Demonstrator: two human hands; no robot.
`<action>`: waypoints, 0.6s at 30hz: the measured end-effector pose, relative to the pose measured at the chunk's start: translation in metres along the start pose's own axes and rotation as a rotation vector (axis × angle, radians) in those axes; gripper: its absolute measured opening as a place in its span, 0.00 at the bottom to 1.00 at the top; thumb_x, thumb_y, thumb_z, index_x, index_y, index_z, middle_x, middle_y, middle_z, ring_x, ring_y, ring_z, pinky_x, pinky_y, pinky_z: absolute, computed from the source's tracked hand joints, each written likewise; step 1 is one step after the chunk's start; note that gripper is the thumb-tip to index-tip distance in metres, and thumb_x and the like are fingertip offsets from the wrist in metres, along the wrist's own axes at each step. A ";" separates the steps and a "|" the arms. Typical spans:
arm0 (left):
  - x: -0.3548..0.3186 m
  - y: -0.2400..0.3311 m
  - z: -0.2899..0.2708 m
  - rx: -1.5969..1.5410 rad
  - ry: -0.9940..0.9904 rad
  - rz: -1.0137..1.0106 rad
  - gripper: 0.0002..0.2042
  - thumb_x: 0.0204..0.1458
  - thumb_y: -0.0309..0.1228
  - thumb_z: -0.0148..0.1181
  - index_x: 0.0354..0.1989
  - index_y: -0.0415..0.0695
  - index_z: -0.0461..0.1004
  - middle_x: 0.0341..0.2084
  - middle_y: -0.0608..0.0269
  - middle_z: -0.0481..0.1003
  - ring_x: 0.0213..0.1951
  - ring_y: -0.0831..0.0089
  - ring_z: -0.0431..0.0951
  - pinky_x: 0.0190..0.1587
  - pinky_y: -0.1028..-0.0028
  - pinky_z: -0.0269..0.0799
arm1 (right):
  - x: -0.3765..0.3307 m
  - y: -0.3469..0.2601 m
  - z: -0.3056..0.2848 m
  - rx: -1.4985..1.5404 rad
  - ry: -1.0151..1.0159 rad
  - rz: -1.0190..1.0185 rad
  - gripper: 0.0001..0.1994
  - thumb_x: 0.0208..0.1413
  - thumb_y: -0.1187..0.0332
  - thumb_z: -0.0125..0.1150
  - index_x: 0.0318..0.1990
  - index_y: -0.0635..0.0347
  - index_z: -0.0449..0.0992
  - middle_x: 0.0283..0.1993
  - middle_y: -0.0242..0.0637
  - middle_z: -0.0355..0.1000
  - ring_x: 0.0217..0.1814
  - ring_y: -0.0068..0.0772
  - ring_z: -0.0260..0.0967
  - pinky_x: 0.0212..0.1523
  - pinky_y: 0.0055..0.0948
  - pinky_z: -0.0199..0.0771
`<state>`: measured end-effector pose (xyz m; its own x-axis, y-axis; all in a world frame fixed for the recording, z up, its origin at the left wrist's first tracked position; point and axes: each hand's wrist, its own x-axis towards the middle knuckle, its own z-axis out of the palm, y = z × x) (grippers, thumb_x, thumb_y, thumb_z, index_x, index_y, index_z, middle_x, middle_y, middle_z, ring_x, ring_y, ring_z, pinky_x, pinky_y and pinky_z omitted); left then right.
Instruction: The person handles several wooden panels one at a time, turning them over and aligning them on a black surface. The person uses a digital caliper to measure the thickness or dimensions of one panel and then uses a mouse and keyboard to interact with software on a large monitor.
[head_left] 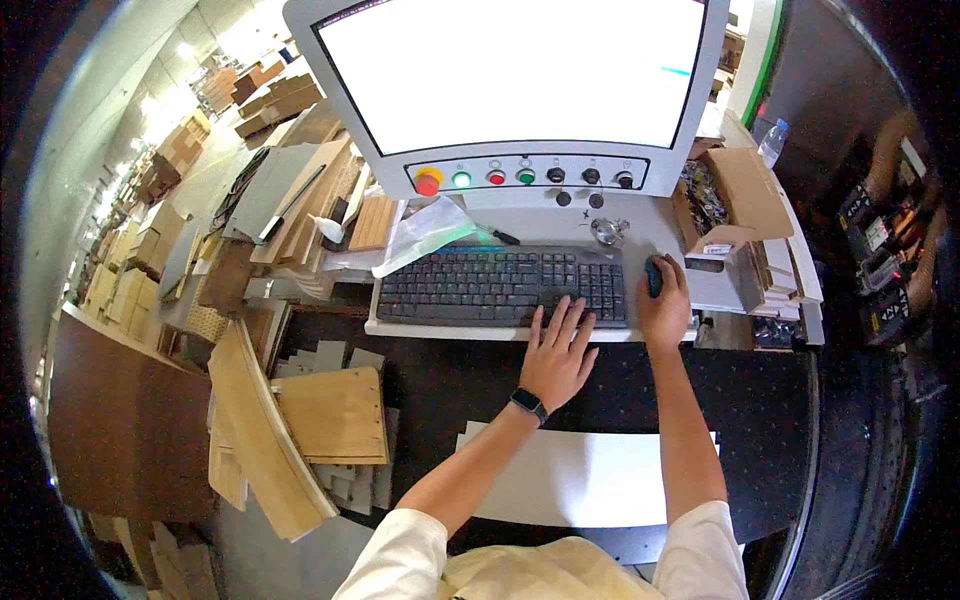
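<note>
Keyboard (470, 288): Black and full-width, it lies on a pale shelf (652, 228), the centre of the clock for the bearings listed here.
Left hand (556, 352): Poised at the keyboard's 5 o'clock edge, fingers spread apart and gripping nothing; whether the fingertips press any key cannot be told. A dark watch (529, 403) circles the wrist.
Mouse (654, 277): Dark, just beside the keyboard at 3 o'clock, partly hidden by the palm and fingers over it.
Right hand (664, 308): At 3 o'clock, curled around the mouse, its fingers closed on it.
Screen (520, 85): At 12 o'clock, glowing almost wholly white above a row of buttons and knobs (527, 176).
Red button (428, 182): At 11 o'clock, set in a yellow collar.
Carton (755, 200): At 2 o'clock, open and filled with a jumble of small parts; a clear bottle (773, 143) stands beyond.
White panel (570, 480): At 5 o'clock, flat on a dark surface (440, 390).
Wooden pieces (335, 415): At 8 o'clock, pale and overlapping.
</note>
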<state>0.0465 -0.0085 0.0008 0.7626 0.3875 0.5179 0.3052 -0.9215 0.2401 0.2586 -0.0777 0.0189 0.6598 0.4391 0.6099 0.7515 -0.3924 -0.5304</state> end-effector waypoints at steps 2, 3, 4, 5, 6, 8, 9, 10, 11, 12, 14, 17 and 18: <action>0.003 0.003 -0.005 -0.017 0.014 -0.010 0.27 0.63 0.43 0.59 0.69 0.46 0.69 0.72 0.55 0.64 0.75 0.54 0.57 0.76 0.42 0.46 | 0.000 0.002 0.001 -0.013 0.007 0.002 0.20 0.55 0.72 0.66 0.56 0.61 0.77 0.63 0.54 0.74 0.63 0.60 0.73 0.64 0.46 0.74; 0.002 0.007 -0.008 -0.026 0.022 -0.010 0.26 0.63 0.43 0.59 0.68 0.47 0.70 0.72 0.55 0.64 0.75 0.54 0.57 0.76 0.42 0.46 | 0.001 0.004 0.001 -0.013 0.010 0.004 0.19 0.55 0.72 0.66 0.56 0.61 0.78 0.63 0.53 0.74 0.62 0.59 0.73 0.64 0.46 0.74; 0.000 0.010 -0.010 -0.035 0.031 -0.011 0.26 0.63 0.43 0.59 0.68 0.47 0.70 0.72 0.55 0.64 0.75 0.55 0.57 0.76 0.42 0.47 | 0.001 0.005 0.002 -0.011 0.013 0.005 0.19 0.55 0.71 0.66 0.56 0.61 0.78 0.62 0.53 0.74 0.62 0.59 0.74 0.64 0.46 0.75; -0.007 0.012 -0.009 -0.048 0.035 0.025 0.24 0.63 0.42 0.59 0.66 0.47 0.72 0.72 0.55 0.64 0.75 0.54 0.58 0.76 0.43 0.48 | 0.001 0.006 0.003 -0.010 0.015 0.006 0.19 0.55 0.71 0.66 0.55 0.61 0.78 0.62 0.53 0.75 0.62 0.59 0.74 0.63 0.46 0.75; -0.017 0.016 -0.009 -0.071 0.016 0.045 0.24 0.63 0.42 0.59 0.66 0.47 0.72 0.72 0.55 0.64 0.75 0.54 0.59 0.75 0.43 0.49 | 0.001 0.005 0.002 -0.006 0.011 0.008 0.19 0.55 0.71 0.66 0.55 0.61 0.78 0.62 0.52 0.75 0.62 0.59 0.74 0.63 0.46 0.75; -0.039 0.023 -0.011 -0.112 -0.023 0.082 0.24 0.63 0.41 0.60 0.66 0.47 0.72 0.72 0.55 0.65 0.74 0.54 0.59 0.75 0.44 0.50 | 0.001 0.002 0.000 0.006 0.001 0.012 0.19 0.55 0.71 0.66 0.55 0.61 0.79 0.62 0.52 0.75 0.62 0.59 0.74 0.63 0.46 0.75; -0.051 0.029 -0.017 -0.114 -0.050 0.102 0.24 0.62 0.40 0.61 0.66 0.47 0.72 0.71 0.55 0.65 0.74 0.54 0.60 0.75 0.45 0.51 | 0.001 0.001 0.000 -0.002 0.001 0.017 0.18 0.55 0.71 0.66 0.55 0.61 0.79 0.62 0.52 0.75 0.62 0.59 0.74 0.63 0.46 0.75; -0.067 0.032 -0.017 -0.140 -0.075 0.107 0.24 0.62 0.40 0.61 0.66 0.48 0.72 0.71 0.55 0.65 0.74 0.54 0.59 0.75 0.45 0.51 | 0.000 0.001 0.000 -0.009 -0.002 0.022 0.18 0.55 0.71 0.66 0.55 0.61 0.79 0.62 0.52 0.75 0.62 0.58 0.74 0.63 0.46 0.75; -0.084 0.034 -0.017 -0.166 -0.099 0.112 0.24 0.62 0.40 0.61 0.66 0.48 0.72 0.72 0.55 0.65 0.75 0.54 0.59 0.75 0.45 0.51 | 0.000 0.001 0.000 -0.016 -0.006 0.026 0.18 0.56 0.71 0.66 0.54 0.61 0.79 0.62 0.52 0.75 0.62 0.58 0.74 0.63 0.46 0.75; -0.101 0.036 -0.018 -0.191 -0.121 0.119 0.24 0.62 0.40 0.62 0.66 0.48 0.72 0.72 0.55 0.65 0.75 0.55 0.59 0.76 0.45 0.51 | 0.000 0.002 0.001 -0.016 0.000 0.020 0.18 0.56 0.71 0.66 0.55 0.60 0.79 0.63 0.52 0.74 0.62 0.58 0.74 0.63 0.46 0.75; -0.137 0.036 -0.021 -0.219 -0.194 0.068 0.24 0.62 0.40 0.62 0.66 0.48 0.72 0.72 0.55 0.64 0.75 0.54 0.59 0.75 0.44 0.50 | 0.000 0.008 0.003 -0.021 0.013 0.013 0.18 0.56 0.71 0.66 0.55 0.60 0.79 0.63 0.51 0.74 0.62 0.58 0.74 0.63 0.46 0.75; -0.192 0.028 -0.032 -0.185 -0.331 -0.038 0.24 0.62 0.40 0.62 0.66 0.48 0.71 0.72 0.55 0.64 0.75 0.53 0.59 0.76 0.43 0.49 | -0.002 0.005 0.002 0.006 0.002 0.013 0.18 0.56 0.71 0.66 0.55 0.59 0.78 0.63 0.52 0.74 0.63 0.59 0.73 0.63 0.47 0.75; -0.209 0.024 -0.036 -0.161 -0.379 -0.077 0.24 0.62 0.41 0.62 0.66 0.49 0.71 0.72 0.56 0.64 0.75 0.53 0.58 0.76 0.43 0.48 | -0.001 0.005 0.003 0.002 -0.002 0.016 0.18 0.56 0.71 0.66 0.55 0.60 0.78 0.63 0.53 0.74 0.63 0.59 0.73 0.63 0.47 0.75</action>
<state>-0.1260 -0.1106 -0.0725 0.9060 0.3911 0.1621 0.2996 -0.8629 0.4070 0.2618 -0.0776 0.0143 0.6713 0.4348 0.6002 0.7411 -0.3972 -0.5412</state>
